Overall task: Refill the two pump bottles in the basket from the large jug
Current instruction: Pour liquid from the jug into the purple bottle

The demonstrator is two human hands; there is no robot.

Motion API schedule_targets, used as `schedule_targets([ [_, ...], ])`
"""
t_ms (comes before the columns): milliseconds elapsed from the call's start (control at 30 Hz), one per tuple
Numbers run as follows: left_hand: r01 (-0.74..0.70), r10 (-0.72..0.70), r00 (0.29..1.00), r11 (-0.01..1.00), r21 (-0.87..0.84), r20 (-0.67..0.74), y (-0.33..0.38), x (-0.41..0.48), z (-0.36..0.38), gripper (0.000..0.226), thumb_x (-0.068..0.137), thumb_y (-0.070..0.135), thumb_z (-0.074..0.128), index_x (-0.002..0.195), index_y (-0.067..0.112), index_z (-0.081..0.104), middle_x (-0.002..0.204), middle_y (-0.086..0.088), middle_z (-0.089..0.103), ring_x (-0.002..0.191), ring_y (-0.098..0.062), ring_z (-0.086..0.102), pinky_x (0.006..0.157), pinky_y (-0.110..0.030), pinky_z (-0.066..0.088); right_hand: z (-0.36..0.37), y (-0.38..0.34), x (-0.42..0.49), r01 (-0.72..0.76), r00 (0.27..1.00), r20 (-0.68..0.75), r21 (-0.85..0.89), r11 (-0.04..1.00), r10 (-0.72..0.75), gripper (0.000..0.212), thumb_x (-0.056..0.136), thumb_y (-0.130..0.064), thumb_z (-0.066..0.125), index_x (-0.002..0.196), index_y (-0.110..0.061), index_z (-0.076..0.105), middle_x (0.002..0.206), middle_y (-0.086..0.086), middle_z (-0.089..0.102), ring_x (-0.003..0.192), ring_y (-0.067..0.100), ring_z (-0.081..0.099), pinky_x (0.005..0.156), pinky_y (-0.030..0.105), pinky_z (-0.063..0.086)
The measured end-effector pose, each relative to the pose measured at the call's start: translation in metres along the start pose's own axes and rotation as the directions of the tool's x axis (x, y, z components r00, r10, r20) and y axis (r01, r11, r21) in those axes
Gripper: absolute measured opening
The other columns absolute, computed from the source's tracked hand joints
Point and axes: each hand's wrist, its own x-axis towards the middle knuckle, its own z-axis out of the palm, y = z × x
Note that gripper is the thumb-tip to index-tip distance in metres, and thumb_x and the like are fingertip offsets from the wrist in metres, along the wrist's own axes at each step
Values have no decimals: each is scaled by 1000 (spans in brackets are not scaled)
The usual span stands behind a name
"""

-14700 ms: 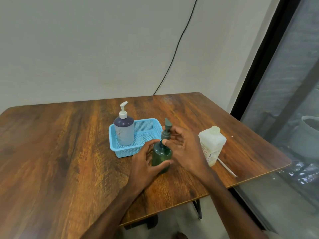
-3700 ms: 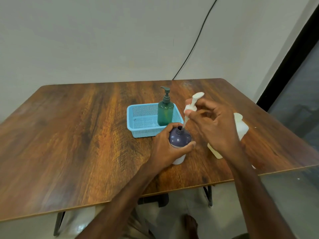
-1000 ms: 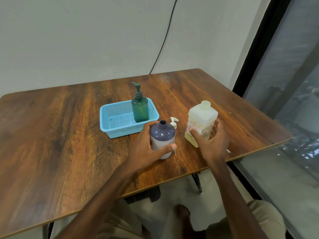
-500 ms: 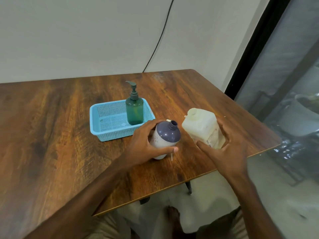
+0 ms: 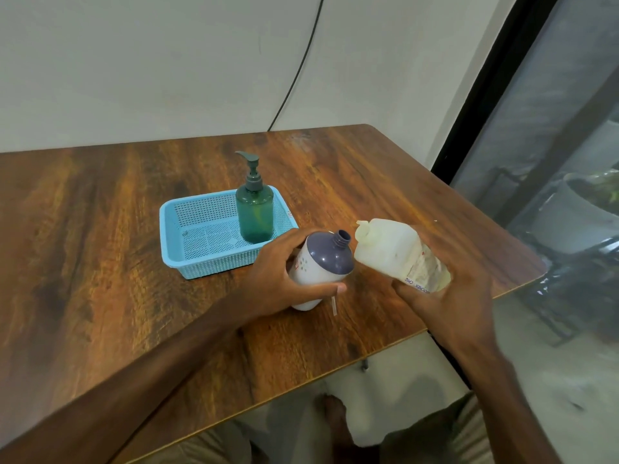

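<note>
Tilting jug point(image 5: 395, 249): lifted off the table point(image 5: 100, 246) and leaning left, neck end pointing at the purple-topped bottle point(image 5: 321, 262). A second ago it stood upright on the wood. Half a second ago it was already raised but less tipped. Whether the neck is capped, cannot tell.
Right hand point(image 5: 445, 303): wrapped under and around the jug's label end, fingers curled on it. A second ago it was only closing on the standing jug.
Left hand point(image 5: 281, 279): clamped round the purple-topped bottle's white body, thumb along the near side, same grip as in the earlier frames.
Purple-topped bottle: pump off, neck open, leaning right toward the jug. It stood straighter a second ago. Its neck and the jug's neck are just beside each other, not touching. Base sits low at the tabletop; contact cannot be told.
Dip tube point(image 5: 334, 304): thin white piece showing just below the left thumb, lying on the table.
Green pump bottle point(image 5: 254, 212): upright in the right end of the basket point(image 5: 181, 259), pump on, unchanged from half a second ago.
Basket: blue, on the table, far-left of both hands.
Background: dark cable point(image 5: 301, 61) running down the wall point(image 5: 134, 61) behind the table.
</note>
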Motion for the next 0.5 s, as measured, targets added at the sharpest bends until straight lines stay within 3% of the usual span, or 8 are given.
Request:
schedule_targets([
  [100, 5, -5, 1000, 1000, -27, -1, -3, 0, 4, 73, 70, 41, 95, 132, 41, 56, 126, 18, 68, 117, -3, 64, 90, -15, 54, -3, -1, 0, -7, 1000, 6, -31, 999, 8, 65, 71, -30, 88, 131, -18, 65, 124, -1, 68, 108, 15, 64, 77, 14, 43],
  [200, -34, 33, 999, 999, -39, -20, -9, 0, 9, 77, 70, 41, 95, 137, 29, 60, 127, 13, 69, 119, -12, 66, 95, -28, 57, -6, -3, 0, 31, 999, 13, -54, 998, -30, 75, 70, -20, 91, 138, -20, 59, 135, -4, 62, 118, 5, 51, 87, 5, 36],
  [367, -78, 78, 997, 997, -12, -19, -14, 0, 10, 82, 70, 42, 95, 140, 22, 59, 131, 9, 67, 120, -13, 66, 96, -29, 57, -5, -2, 2, 55, 998, 17, -75, 996, -54, 80, 70, -18, 91, 141, -21, 57, 139, 3, 61, 124, 22, 55, 83, 23, 43],
  [500, -131, 131, 991, 991, 18, -15, -15, -1, 12, 81, 71, 53, 91, 140, 28, 55, 134, 10, 66, 123, -9, 64, 100, -26, 55, -7, 0, 6, 85, 996, 37, -63, 994, -83, 79, 70, -17, 91, 141, -19, 57, 138, 2, 62, 124, 25, 57, 85, 35, 53],
])
